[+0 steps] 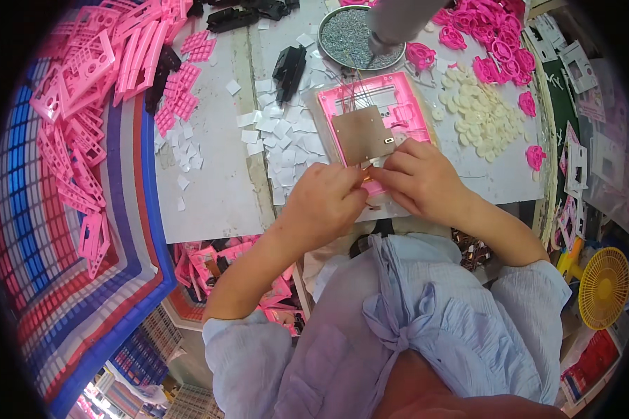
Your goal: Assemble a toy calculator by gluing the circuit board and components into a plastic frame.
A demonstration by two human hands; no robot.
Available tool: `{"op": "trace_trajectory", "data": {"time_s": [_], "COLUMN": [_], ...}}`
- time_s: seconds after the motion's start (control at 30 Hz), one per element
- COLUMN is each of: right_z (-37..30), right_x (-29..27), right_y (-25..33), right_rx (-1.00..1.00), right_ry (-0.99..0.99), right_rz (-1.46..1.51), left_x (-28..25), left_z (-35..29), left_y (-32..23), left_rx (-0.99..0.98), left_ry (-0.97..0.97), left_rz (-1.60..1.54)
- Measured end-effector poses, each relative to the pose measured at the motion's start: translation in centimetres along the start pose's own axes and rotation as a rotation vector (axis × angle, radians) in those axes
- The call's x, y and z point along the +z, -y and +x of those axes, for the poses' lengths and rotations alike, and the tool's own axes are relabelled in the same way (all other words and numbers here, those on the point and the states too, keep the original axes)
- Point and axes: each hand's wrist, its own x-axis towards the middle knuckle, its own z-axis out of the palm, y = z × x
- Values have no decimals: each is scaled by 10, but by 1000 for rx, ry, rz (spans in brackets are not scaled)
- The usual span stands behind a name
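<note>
In front of me a pink plastic casing (415,98) lies open side up on the table. Over it sits a brown circuit board (360,133) with several thin wires (356,94) running from its far edge. My left hand (325,199) is closed in a pinch at the board's near edge. My right hand (426,180) is closed too, its fingertips meeting the left ones beside the board's near right corner. A small copper-coloured piece (366,174) shows between the fingertips; which hand grips it is partly hidden.
A round tray of small metal screws (346,35) stands beyond the casing, under a grey tool (398,24). White square pads (286,143) and black parts (288,73) lie left. Cream discs (482,112) and pink rings (500,52) lie right. Pink panels (84,77) fill a left-hand crate.
</note>
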Motion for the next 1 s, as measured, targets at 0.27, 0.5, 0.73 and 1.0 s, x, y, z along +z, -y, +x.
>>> {"op": "trace_trajectory", "data": {"time_s": [0.27,0.5,0.73,1.0], "right_z": [-5,2,8,-23], "right_x": [2,-18,-33,-38], "right_y": [15,8,-13,0], "right_rx": [54,-21,-68,434], "right_ry": [95,242,212,-131], "right_rz": [-200,-119,84,715], "left_x": [-10,-1,-6,15], "left_z": [1,12,20,42], "left_y": [14,8,0,-24], "left_rx": [-538,-738,-515,-246], "left_ry": [-213,-366,-293,-109], "left_rz": [-845,-1049,-656,-336]}}
